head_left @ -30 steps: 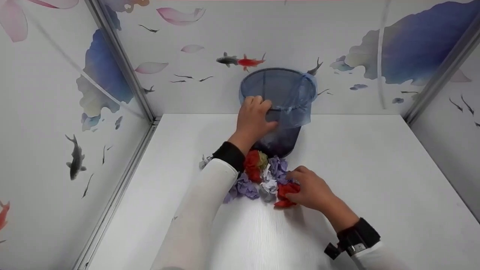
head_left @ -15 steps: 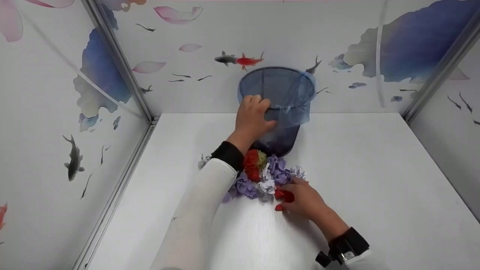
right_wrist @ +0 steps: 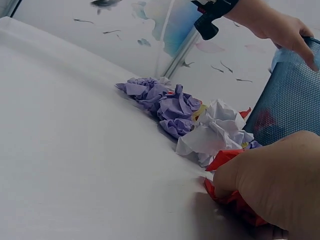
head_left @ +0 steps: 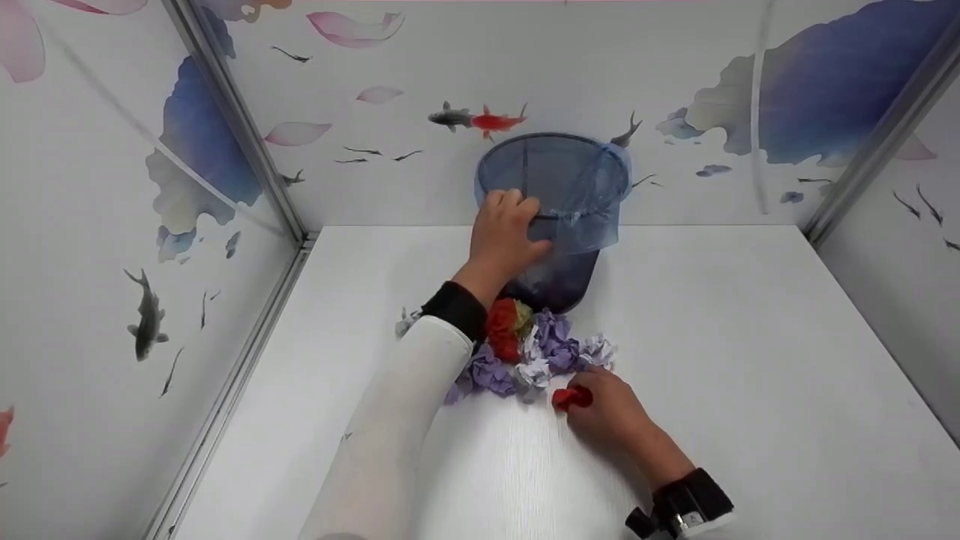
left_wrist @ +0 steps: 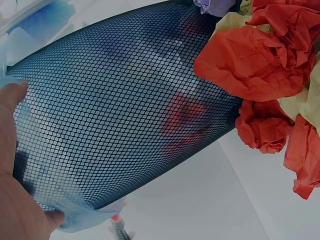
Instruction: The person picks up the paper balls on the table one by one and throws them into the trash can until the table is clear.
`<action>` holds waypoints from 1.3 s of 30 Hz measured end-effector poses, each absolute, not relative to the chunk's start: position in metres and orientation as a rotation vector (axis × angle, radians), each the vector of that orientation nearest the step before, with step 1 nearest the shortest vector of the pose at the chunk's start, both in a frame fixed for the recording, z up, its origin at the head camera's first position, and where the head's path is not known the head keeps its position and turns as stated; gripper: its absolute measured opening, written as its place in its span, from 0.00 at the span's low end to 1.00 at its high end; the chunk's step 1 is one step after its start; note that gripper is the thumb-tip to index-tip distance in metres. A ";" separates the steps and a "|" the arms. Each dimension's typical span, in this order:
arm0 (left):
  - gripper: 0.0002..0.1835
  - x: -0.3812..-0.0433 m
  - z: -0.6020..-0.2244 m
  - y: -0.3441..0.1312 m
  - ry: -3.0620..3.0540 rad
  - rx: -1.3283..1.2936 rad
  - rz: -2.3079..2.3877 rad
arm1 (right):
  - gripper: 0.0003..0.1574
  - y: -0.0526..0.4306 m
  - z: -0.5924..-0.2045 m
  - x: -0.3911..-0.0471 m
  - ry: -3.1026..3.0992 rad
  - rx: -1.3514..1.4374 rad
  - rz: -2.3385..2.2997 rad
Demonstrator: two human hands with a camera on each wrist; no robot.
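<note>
My left hand (head_left: 504, 236) grips the near rim of a dark mesh wastebasket (head_left: 559, 281) that is lined with a blue plastic bag (head_left: 596, 231). The basket stands against the back wall. In front of the pile my right hand (head_left: 609, 409) holds a red crumpled paper ball (head_left: 568, 398) low over the table; the palm hides part of it in the right wrist view. Red and pale shapes show through the mesh (left_wrist: 125, 100) in the left wrist view. Another red paper ball (head_left: 502, 330) lies by the basket's foot.
Purple paper balls (head_left: 491, 373), white paper balls (head_left: 534, 371) and a yellowish one (head_left: 523, 318) lie heaped before the basket. A grey-white piece (head_left: 406, 321) shows left of the left wrist. Printed panels enclose the white table (head_left: 735, 337) at the back and sides.
My right hand has moved down and slightly left, its fingers closing round the red paper ball and drawing it together. A white ball behind it is now uncovered. The left hand stays on the rim.
</note>
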State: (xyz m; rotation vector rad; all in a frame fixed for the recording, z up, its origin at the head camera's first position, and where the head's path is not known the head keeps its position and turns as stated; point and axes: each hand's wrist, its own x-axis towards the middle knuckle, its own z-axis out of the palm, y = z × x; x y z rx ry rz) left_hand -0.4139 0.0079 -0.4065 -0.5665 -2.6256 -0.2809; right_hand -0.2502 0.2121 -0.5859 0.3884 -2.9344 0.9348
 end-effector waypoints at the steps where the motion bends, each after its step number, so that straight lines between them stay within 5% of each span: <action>1: 0.25 -0.414 -0.406 0.008 -2.627 -0.566 -0.286 | 0.12 0.213 -0.587 -0.250 -2.934 0.382 0.950; 24: 0.26 -0.415 -0.407 0.009 -2.623 -0.568 -0.286 | 0.14 0.216 -0.590 -0.242 -2.905 0.125 1.347; 39: 0.24 -0.414 -0.407 0.008 -2.625 -0.563 -0.304 | 0.12 0.222 -0.593 -0.248 -2.897 0.254 1.307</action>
